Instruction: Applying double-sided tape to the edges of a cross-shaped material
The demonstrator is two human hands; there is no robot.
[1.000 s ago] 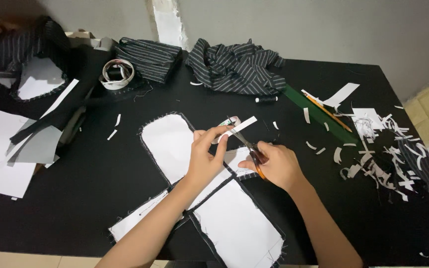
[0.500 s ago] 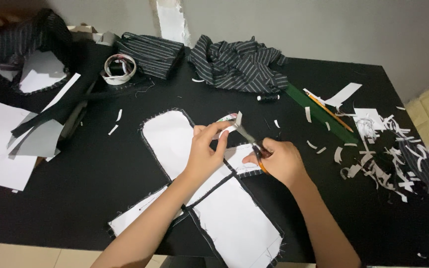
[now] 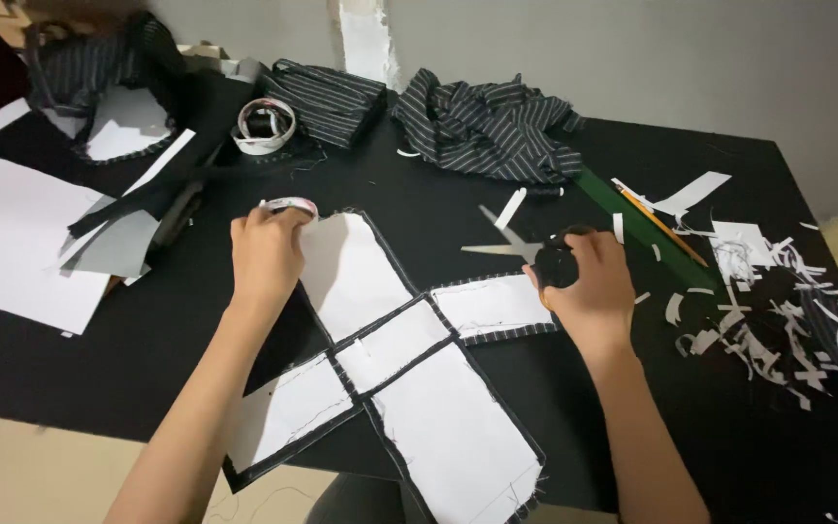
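Nearest to the person, a cross-shaped cloth piece (image 3: 395, 354) with white panels and dark striped edges lies flat on the black table (image 3: 70, 374), one long arm of it hanging over the near edge. The left hand (image 3: 266, 254) presses on the upper left arm of the cross, its fingers curled around the rounded end. The right hand (image 3: 584, 283) rests just beside the right arm of the cross, fingers closed through the black handles of a pair of scissors (image 3: 521, 252); the blades lie on the table, pointing left, a little apart. To the right sits a heap of paper scraps (image 3: 768, 301), with a green ruler (image 3: 637, 225) and a pencil (image 3: 666, 228) behind the hand. Farther back are a roll of tape (image 3: 264, 126), a crumpled striped cloth (image 3: 487, 126) and sheets of white paper (image 3: 12, 243) at the left.
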